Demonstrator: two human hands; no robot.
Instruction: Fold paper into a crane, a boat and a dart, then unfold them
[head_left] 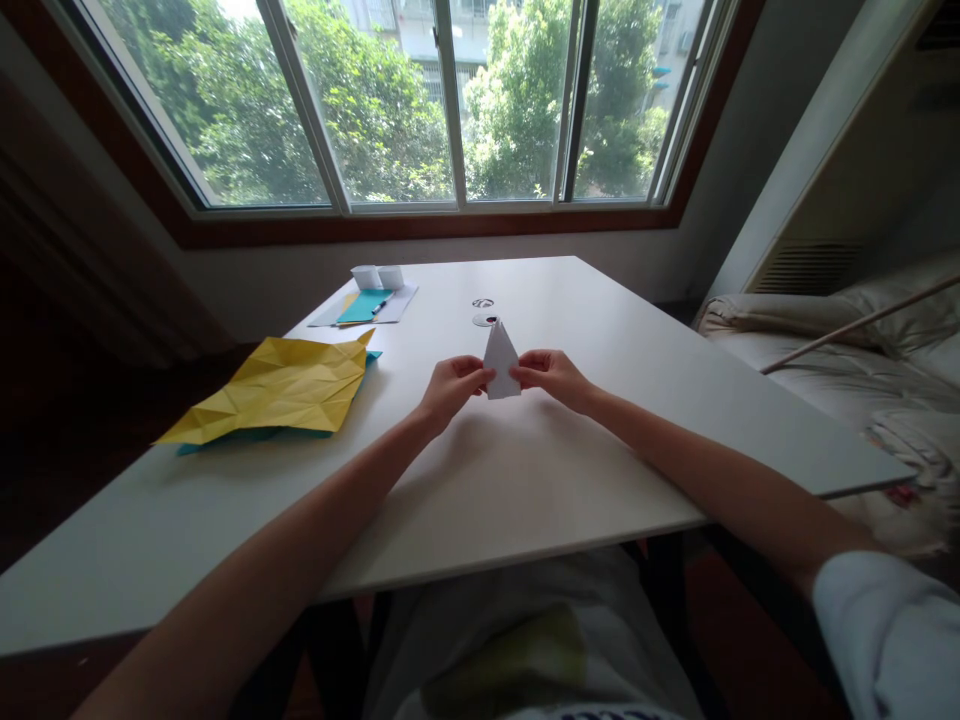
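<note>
A small white folded paper (501, 358), shaped like a pointed triangle, stands upright over the middle of the white table (525, 480). My left hand (450, 388) pinches its lower left edge. My right hand (551, 375) pinches its lower right edge. Both forearms reach out across the table from the near edge.
A large creased yellow sheet (281, 388) lies at the left over a teal sheet (371, 357). Farther back are papers with a teal card (364, 306), a pen and two small white folded pieces (377, 277). Two round marks (484, 311) sit mid-table. A bed (862, 380) stands at the right.
</note>
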